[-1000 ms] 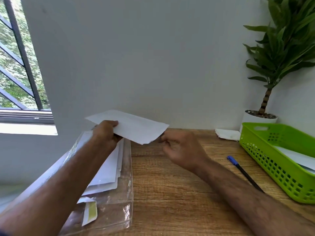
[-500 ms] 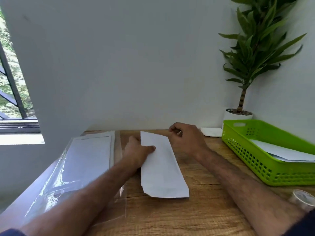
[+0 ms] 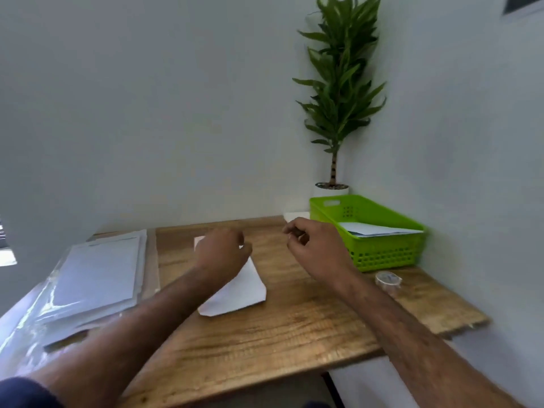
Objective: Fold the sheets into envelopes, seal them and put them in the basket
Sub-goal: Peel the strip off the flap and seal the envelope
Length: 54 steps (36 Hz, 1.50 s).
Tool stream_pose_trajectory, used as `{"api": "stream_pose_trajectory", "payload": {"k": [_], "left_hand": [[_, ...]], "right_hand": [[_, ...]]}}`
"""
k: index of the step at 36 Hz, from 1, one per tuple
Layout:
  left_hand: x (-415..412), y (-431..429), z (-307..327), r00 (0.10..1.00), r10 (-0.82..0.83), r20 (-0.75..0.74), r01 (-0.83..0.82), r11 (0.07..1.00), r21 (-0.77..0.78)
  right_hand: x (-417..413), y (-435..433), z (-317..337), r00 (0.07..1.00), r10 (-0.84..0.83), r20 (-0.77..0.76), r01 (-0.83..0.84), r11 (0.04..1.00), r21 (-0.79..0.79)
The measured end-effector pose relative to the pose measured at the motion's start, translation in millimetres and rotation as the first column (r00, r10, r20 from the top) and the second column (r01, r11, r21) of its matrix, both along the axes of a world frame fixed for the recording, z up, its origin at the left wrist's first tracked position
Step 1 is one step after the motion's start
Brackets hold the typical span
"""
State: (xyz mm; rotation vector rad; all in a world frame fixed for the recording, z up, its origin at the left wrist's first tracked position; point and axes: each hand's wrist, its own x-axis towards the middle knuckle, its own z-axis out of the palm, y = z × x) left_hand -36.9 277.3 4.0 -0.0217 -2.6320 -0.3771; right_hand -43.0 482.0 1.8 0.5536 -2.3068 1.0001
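a folded white sheet is laid flat near the middle of the wooden bench. the left hand is placed over the far half of the sheet, fingers bent downward; the hold is blurred and cannot be determined. the right hand is raised beside the sheet, apart from it, fingers curled toward the thumb; whether anything is pinched cannot be told. the green basket is located at the right rear, with white paper inside.
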Motion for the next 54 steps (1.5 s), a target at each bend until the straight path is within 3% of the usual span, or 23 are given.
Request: {"api": "stream_pose_trajectory", "payload": {"k": [3, 7, 10, 15, 19, 24, 38, 54], "left_hand": [[16.5, 49.5, 0.5, 0.995, -0.098, -0.001, 0.098, 0.994, 0.048], [40.6, 115.7, 4.0, 0.961, -0.276, -0.035, 0.277, 0.946, 0.168], [56.1, 161.1, -1.1, 0.915, -0.404, -0.002, 0.396, 0.896, 0.201], [65.6, 213.1, -19.0, 0.877, -0.479, 0.039, 0.469, 0.871, 0.150], [57.5, 230.1, -36.3, 0.894, -0.448, 0.027, 0.442, 0.889, 0.120], [43.5, 231.6, -41.9, 0.897, -0.440, 0.042, 0.429, 0.889, 0.158], [27.0, 223.2, -46.3, 0.895, -0.446, -0.003, 0.418, 0.837, 0.353], [20.4, 217.7, -48.4, 0.851, -0.525, -0.003, 0.449, 0.724, 0.523]], "right_hand": [[20.8, 31.1, -2.0, 0.997, -0.045, -0.061, 0.041, 0.997, -0.069], [36.3, 79.3, -2.3, 0.986, -0.136, -0.095, 0.099, 0.942, -0.320], [39.7, 121.6, -6.3, 0.979, -0.205, -0.020, 0.170, 0.858, -0.485], [42.0, 173.5, -24.6, 0.963, -0.240, 0.122, 0.266, 0.787, -0.556], [36.8, 193.3, -47.2, 0.941, -0.189, 0.281, 0.312, 0.807, -0.502], [31.8, 196.9, -49.8, 0.927, -0.085, 0.366, 0.248, 0.870, -0.427], [42.0, 187.3, -46.1, 0.947, -0.109, 0.303, 0.163, 0.974, -0.160], [44.0, 185.6, -50.9, 0.985, -0.101, 0.140, 0.131, 0.966, -0.222]]}}
